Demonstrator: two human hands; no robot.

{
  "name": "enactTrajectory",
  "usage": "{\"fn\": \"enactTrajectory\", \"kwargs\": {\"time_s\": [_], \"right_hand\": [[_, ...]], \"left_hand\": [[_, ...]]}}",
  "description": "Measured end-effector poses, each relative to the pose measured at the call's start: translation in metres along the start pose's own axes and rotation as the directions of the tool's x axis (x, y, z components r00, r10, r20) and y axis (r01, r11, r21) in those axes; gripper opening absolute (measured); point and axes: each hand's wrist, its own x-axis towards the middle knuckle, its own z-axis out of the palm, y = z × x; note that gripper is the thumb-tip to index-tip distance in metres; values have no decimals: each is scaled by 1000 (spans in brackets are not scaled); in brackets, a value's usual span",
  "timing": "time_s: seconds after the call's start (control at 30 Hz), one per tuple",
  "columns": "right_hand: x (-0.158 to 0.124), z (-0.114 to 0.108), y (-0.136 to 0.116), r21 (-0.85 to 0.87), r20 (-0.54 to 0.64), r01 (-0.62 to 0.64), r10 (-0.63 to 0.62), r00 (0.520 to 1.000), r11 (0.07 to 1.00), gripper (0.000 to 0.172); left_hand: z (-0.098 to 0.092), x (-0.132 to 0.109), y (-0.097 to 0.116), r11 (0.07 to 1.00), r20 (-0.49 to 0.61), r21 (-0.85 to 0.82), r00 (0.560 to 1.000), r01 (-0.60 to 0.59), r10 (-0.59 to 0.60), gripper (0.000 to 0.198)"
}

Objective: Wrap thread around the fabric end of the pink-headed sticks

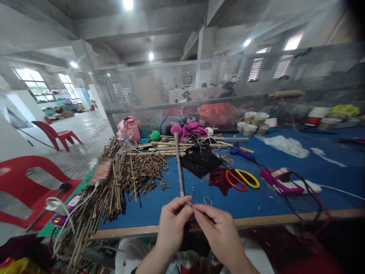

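Observation:
My left hand (pixel 173 224) and my right hand (pixel 218 230) meet at the table's front edge, thumbs and forefingers pinched together. A long grey-brown stick (pixel 179 167) runs away from the left fingertips, its near end at them. At its far end is a magenta ball (pixel 176 130); I cannot tell whether the two are joined. A pale thread (pixel 208 199) loops on the table just beyond the right fingers and seems to lead into the pinch. The fingers hide most of what they hold. Right of the stick lie black cloth (pixel 201 161) and scissors (pixel 242 179) with red and yellow handles.
Bundled dry twigs (pixel 114 182) cover the table's left side. A purple power strip (pixel 282 182) with trailing cords lies at right, near a blue glue gun (pixel 241 150). Paper cups (pixel 251 123) stand before a perforated metal screen (pixel 159 87). Red chairs (pixel 34 171) are at left.

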Motion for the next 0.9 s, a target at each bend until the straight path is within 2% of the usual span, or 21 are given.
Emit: {"fn": "enactTrajectory", "kwargs": {"time_s": [0.1,0.2,0.37,0.47,0.57,0.63,0.67,0.7,0.77,0.8,0.87,0.9], "right_hand": [[0,-2,-1,-47,18,38,-37,999,998,19],[1,-3,-1,-31,29,25,-24,999,999,18],[1,-13,8,42,55,-95,93,994,995,22],[-3,-33,24,2,88,-113,112,990,994,29],[-11,-57,41,-91,139,-181,193,971,979,35],[-15,-67,45,-117,169,-197,215,962,973,30],[-16,-68,44,-102,164,-181,196,967,978,34],[-17,-67,41,-62,149,-153,161,976,986,46],[-15,-56,29,85,133,-95,83,988,992,69],[-14,-49,22,172,159,-92,64,985,981,74],[-10,-32,11,323,271,-162,72,960,933,77],[-8,-25,7,363,328,-216,93,940,906,72]], "left_hand": [[1,0,2,996,12,80,999,-50,49,25],[1,1,4,992,30,101,997,-76,73,20],[-3,5,20,993,-16,-113,1000,-25,23,28],[-12,10,33,966,-114,-253,993,-60,32,31],[-19,12,39,960,-149,-258,986,-109,72,34],[-15,9,36,980,-76,-178,994,-86,73,33],[-11,7,34,991,-19,-124,998,-54,52,33],[-5,4,31,997,45,-70,999,-14,18,32],[8,-2,27,998,165,11,984,59,-60,32],[15,-5,25,996,208,32,974,81,-85,32],[22,-8,24,995,251,36,963,91,-97,31],[23,-8,24,997,245,27,966,77,-82,30]]}}
